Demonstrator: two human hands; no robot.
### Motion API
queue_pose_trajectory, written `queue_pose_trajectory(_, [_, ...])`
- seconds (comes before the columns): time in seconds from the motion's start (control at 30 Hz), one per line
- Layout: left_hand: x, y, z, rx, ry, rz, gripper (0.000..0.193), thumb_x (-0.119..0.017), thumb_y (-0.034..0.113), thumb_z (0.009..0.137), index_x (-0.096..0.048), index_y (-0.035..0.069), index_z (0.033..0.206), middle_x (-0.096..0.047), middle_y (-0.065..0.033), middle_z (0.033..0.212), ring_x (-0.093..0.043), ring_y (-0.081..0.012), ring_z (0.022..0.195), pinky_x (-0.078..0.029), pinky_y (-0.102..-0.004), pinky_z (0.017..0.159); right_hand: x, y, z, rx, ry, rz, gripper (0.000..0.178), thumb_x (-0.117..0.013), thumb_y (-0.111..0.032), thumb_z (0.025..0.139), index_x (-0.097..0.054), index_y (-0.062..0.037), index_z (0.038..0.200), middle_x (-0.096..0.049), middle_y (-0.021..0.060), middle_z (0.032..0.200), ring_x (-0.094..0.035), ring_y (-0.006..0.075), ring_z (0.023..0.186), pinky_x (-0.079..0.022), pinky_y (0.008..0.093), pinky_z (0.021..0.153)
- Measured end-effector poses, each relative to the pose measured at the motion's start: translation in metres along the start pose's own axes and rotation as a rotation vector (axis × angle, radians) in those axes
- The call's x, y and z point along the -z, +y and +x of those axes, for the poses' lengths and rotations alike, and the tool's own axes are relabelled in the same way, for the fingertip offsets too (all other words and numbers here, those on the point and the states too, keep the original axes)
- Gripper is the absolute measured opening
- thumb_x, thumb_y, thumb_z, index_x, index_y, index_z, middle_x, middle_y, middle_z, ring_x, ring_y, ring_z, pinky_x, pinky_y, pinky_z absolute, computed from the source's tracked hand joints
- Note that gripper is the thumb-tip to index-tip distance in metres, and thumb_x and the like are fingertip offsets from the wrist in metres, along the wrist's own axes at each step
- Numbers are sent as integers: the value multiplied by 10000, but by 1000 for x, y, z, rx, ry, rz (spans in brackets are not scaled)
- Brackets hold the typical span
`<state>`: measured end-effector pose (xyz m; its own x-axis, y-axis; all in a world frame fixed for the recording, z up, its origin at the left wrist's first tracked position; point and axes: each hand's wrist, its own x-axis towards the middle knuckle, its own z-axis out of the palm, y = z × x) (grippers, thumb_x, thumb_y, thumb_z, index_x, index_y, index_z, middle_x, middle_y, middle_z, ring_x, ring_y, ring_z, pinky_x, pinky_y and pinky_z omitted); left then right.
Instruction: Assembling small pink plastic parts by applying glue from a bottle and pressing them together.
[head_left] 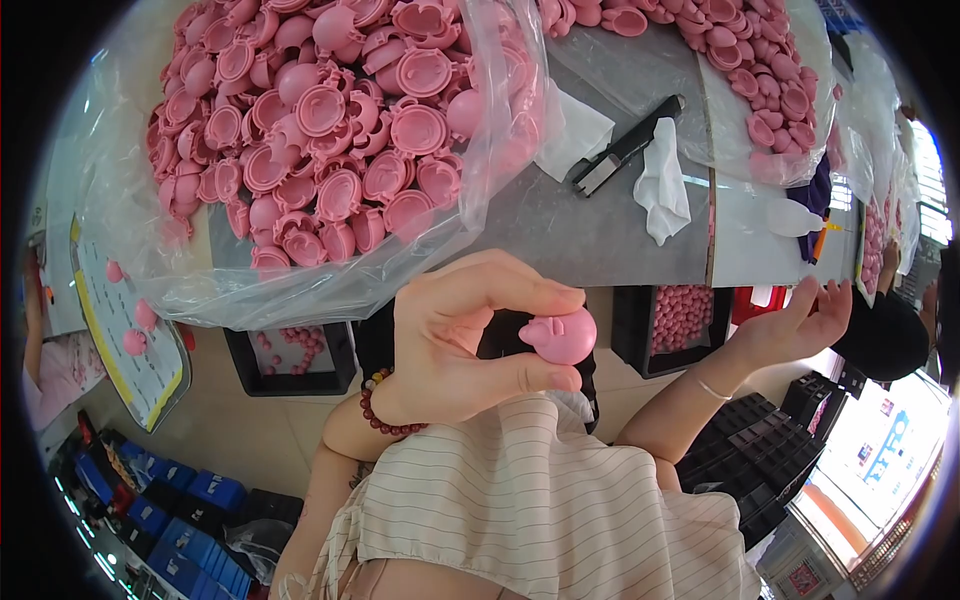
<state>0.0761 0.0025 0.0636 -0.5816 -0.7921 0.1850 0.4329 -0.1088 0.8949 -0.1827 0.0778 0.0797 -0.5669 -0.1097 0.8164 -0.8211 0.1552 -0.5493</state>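
Observation:
Between the thumb and index finger of my left hand (465, 335) is a small round pink plastic piece (566, 338) with ear-like bumps on one side. I hold it up in front of my body, just off the table's near edge. My right hand (790, 325) is held out to the right with its fingers spread and nothing in it. Beyond my left hand, many hollow pink half-shells (325, 110) lie heaped in a clear plastic bag (370, 290). Some show open rims, others rounded backs.
A black-handled tool (635, 145) and a white cloth (662, 185) lie on the grey table (560, 235). More pink pieces (775, 90) sit at the far right. Below the edge are black bins (290, 375) with pink parts. At far left lies a yellow-edged sheet (130, 310).

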Motion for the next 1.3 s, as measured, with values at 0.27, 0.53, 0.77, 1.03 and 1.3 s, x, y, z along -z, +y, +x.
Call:
queue_pose_trajectory(0.27, [0, 4, -3, 225, 9, -416, 579, -719, 438, 563, -488, 45, 919, -533, -85, 792, -545, -175, 732, -459, -290, 669, -15, 39, 22, -379, -491, -41, 243, -649, -145, 707, -572, 42, 842, -574, 51, 745, -505, 80, 700, -413, 227, 668])
queue_pose_trajectory(0.53, [-3, 19, -2, 340, 15, -496, 611, -690, 484, 577, -473, 53, 952, -551, -96, 737, -552, -210, 737, -457, -305, 652, -26, -21, -11, -306, -454, 635, 335, -481, -175, 802, -473, 112, 974, -558, 224, 879, -562, 253, 778, -457, 302, 684])
queue_pose_trajectory(0.77, [0, 13, -4, 278, 20, -404, 469, -717, 354, 613, -525, 24, 884, -565, -114, 740, -551, -225, 737, -458, -330, 668, -37, -23, -20, -422, -598, 679, 321, -485, -164, 802, -477, 98, 988, -566, 207, 829, -558, 216, 768, -449, 264, 660])
queue_pose_trajectory(1.03, [23, 37, -17, 67, -34, -199, 433, -726, 280, 610, -527, 4, 879, -568, -113, 704, -551, -227, 677, -464, -351, 666, -38, -30, -25, -638, -651, 729, 296, -515, -147, 794, -479, 84, 976, -574, 170, 833, -556, 197, 785, -422, 251, 684])
queue_pose_trajectory(1.3, [143, 130, -72, -274, 803, 1450, 341, -599, 168, 731, -521, -40, 990, -584, -88, 876, -554, -197, 788, -419, -257, 723, -29, -18, -17, -694, -592, 760, 326, -471, -177, 811, -472, 97, 986, -558, 183, 818, -535, 193, 764, -425, 238, 664])
